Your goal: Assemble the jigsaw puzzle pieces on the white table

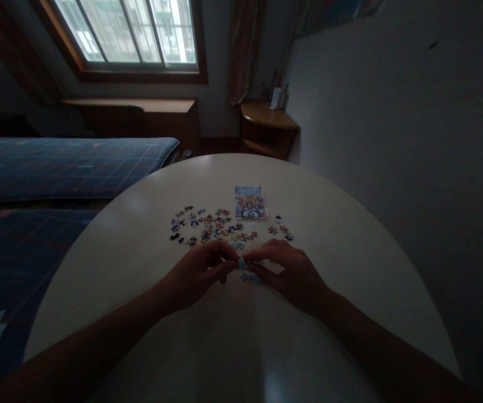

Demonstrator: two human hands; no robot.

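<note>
My left hand point(210, 268) and my right hand point(287, 271) meet over the near middle of the round table point(174, 341). Thumb and finger of each are pinched on a small light-blue puzzle piece point(242, 263) between them; whether it is one piece or two joined is too small to tell. Just below the fingertips lie a few joined light-blue puzzle pieces point(250, 278), partly covered by my right hand. Beyond the hands a loose pile of colourful puzzle pieces point(211, 226) spreads to the left. A smaller group of pieces point(283, 230) lies to the right.
A printed picture sheet point(250, 202) with a blue cartoon figure lies behind the pieces. Past the table stand a bed with a plaid cover point(56, 168) on the left, a desk point(157, 104) below the window, and a corner shelf point(268, 115). A wall point(384, 112) runs along the right.
</note>
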